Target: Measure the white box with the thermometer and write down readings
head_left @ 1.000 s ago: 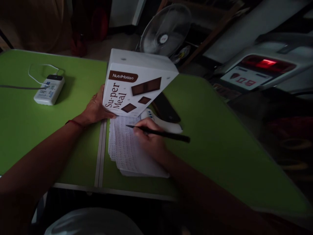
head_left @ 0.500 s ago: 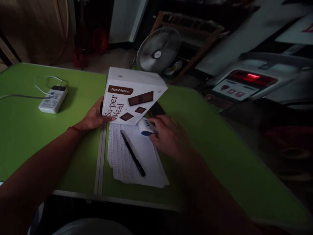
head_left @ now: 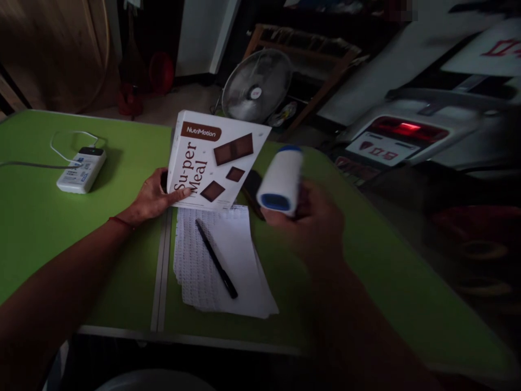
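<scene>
The light is dim, near black at six o'clock; a red lamp (head_left: 408,128) glows at two, and blur softens the right hand (head_left: 317,220).

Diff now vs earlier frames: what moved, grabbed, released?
Right hand let go of the pen, now lying on the papers, and lifted the white handheld device. The box tipped back; its top now barely shows. Unchanged: left hand gripping the box, white cabled block.

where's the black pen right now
In the head view, the black pen lies slantwise on the paper stack, on the near side of the white box, left of the right hand.
</scene>
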The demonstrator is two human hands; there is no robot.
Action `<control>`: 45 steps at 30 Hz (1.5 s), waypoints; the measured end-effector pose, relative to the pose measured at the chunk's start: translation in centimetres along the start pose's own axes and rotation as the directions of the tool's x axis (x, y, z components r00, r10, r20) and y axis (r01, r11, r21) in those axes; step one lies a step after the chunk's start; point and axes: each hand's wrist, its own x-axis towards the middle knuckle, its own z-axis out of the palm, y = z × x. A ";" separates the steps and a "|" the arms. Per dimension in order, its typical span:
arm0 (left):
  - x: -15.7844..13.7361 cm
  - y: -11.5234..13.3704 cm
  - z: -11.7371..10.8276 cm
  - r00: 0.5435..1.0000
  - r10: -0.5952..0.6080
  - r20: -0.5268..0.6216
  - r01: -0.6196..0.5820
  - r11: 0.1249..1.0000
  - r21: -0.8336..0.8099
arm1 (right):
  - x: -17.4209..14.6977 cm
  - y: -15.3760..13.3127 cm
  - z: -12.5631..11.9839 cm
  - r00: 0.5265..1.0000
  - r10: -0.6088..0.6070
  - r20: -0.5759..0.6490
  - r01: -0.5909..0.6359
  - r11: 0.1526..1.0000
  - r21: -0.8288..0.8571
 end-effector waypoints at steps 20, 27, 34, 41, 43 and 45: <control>0.1 0.8 0.1 0.958 0.093 0.271 -0.068 0.993 -0.101 | -1.1 -5.3 5.4 0.854 0.167 0.493 -0.460 0.685 0.564; 0.2 1.0 0.1 0.956 0.104 0.276 -0.075 0.991 -0.113 | -2.3 -3.8 7.6 0.924 0.182 0.336 -0.365 0.680 0.636; 0.0 1.0 0.1 0.942 0.118 0.315 -0.082 0.989 -0.126 | -2.6 -3.6 7.3 0.950 0.114 0.291 -0.284 0.704 0.651; -0.1 0.7 -0.1 0.953 0.067 0.294 -0.045 0.996 -0.082 | -2.8 -3.7 7.5 0.948 0.109 0.298 -0.280 0.730 0.623; -0.1 0.7 0.0 0.954 0.069 0.293 -0.042 0.994 -0.098 | -2.8 -3.8 7.4 0.950 0.108 0.294 -0.274 0.741 0.613; -0.1 0.8 0.1 0.951 0.085 0.298 -0.046 0.990 -0.133 | -2.8 -4.0 7.4 0.948 0.122 0.295 -0.286 0.737 0.612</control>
